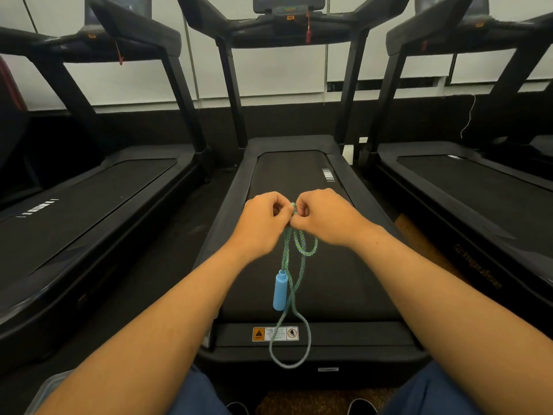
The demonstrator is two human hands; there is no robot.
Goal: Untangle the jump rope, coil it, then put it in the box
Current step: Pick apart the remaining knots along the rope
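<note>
Stage: untangling | left hand [263,218] and right hand [321,214], each grip pinched on jump rope [288,250] knot | blue handle [279,290] dangles below | coiling, boxing pending; box unseen.

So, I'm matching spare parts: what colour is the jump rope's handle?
Light blue; the handle shows clearly in the head view, hanging below the hands.

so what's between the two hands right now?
Head view: a bunched knot of the green braided jump rope, pinched by left hand and right hand. Its strands and blue plastic handle hang below.
</note>
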